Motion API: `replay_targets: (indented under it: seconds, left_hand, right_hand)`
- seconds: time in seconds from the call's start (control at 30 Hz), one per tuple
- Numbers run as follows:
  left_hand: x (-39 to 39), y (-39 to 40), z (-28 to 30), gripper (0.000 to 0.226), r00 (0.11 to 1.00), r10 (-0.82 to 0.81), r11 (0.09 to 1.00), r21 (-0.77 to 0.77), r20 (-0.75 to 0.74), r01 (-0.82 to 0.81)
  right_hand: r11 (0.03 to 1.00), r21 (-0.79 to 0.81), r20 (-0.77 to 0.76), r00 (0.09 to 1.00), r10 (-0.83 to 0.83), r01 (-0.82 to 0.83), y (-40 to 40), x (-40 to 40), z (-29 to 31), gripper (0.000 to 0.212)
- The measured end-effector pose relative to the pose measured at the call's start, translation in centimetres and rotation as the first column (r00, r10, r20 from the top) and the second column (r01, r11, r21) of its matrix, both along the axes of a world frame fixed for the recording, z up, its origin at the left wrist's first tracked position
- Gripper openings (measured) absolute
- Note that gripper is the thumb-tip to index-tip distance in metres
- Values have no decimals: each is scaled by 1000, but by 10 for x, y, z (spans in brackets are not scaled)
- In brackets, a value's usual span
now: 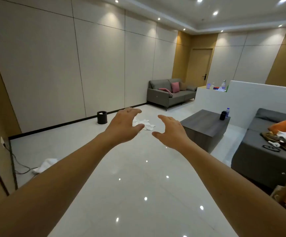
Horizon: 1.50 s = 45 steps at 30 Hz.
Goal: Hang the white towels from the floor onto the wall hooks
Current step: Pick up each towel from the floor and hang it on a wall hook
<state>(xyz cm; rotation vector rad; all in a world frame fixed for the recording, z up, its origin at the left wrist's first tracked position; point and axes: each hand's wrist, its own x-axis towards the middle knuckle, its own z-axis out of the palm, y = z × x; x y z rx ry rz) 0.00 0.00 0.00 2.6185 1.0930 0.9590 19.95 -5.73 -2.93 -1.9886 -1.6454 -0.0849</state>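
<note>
The glossy floor (138,185) is seen carrying two white towels: one crumpled towel (144,123) near its middle, another towel (45,165) by its left edge. The left hand (124,126) and right hand (170,132) are held out, fingers spread, nothing gripped.

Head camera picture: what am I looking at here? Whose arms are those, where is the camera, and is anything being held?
No machine here: a person wears one wide-angle camera on the head, looking forward and down, so you see their own bare arms stretched out. The left hand and right hand are both spread open and hold nothing. Beyond them, on the glossy white tiled floor, lies a crumpled white towel; a second white towel lies near the wall at lower left, by some cables. Also around: a small black round bin, a dark grey square coffee table and a grey sofa with a pink cushion. The wall hooks are not in view.
</note>
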Motion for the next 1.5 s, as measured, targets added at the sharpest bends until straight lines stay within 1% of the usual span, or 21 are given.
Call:
replay_targets:
  seconds: [0.2, 0.33, 0.37, 0.47, 0.57, 0.73, 0.93, 1.03, 1.13, 1.3, 1.5]
  left_hand:
    - [67, 92, 7, 57, 998, 59, 998, -18, 19, -59]
    - [104, 151, -7, 58, 996, 86, 995, -52, -13, -87]
    - [111, 169, -11, 58, 995, 94, 994, -62, -22, -95]
    - [127, 221, -20, 59, 994, 101, 991, -87, -38, -104]
    - [137, 277, -25, 59, 995, 97, 992, -84, -33, -99]
    - [149, 387, -22, 57, 997, 62, 995, -76, -36, -64]
    - [159, 529, 18, 58, 998, 48, 998, -45, -39, -49]
    - [166, 591, 29, 57, 999, 30, 999, -26, -31, -31]
    - [178, 648, 28, 58, 999, 11, 999, -33, -38, -12]
    - [205, 745, 13, 57, 998, 24, 998, -57, -53, -27]
    - [264, 868, 5, 58, 997, 56, 998, -31, -44, -57]
  right_hand:
    - [1000, -4, -58, 998, 9, -9, 93, 67, 11, 77]
    - [998, 10, -59, 996, 63, -62, 151, 99, 4, 59]
    - [998, 3, -71, 995, 66, -66, 167, 107, 0, 57]
    - [997, -48, -106, 993, 53, -59, 215, 125, -10, 67]
    - [998, -45, -113, 992, 49, -54, 271, 137, -16, 67]
    - [997, -64, -118, 993, 22, -30, 376, 145, -14, 75]
    - [1000, -12, -107, 994, -2, 1, 512, 151, 21, 75]
    - [1000, 8, -100, 995, -16, 17, 574, 156, 30, 75]
    - [1000, -2, -103, 994, -22, 22, 631, 167, 29, 75]
    - [1000, -18, -115, 993, -22, 20, 727, 198, 17, 75]
    - [1000, -2, -116, 993, 13, -14, 854, 261, 5, 76]
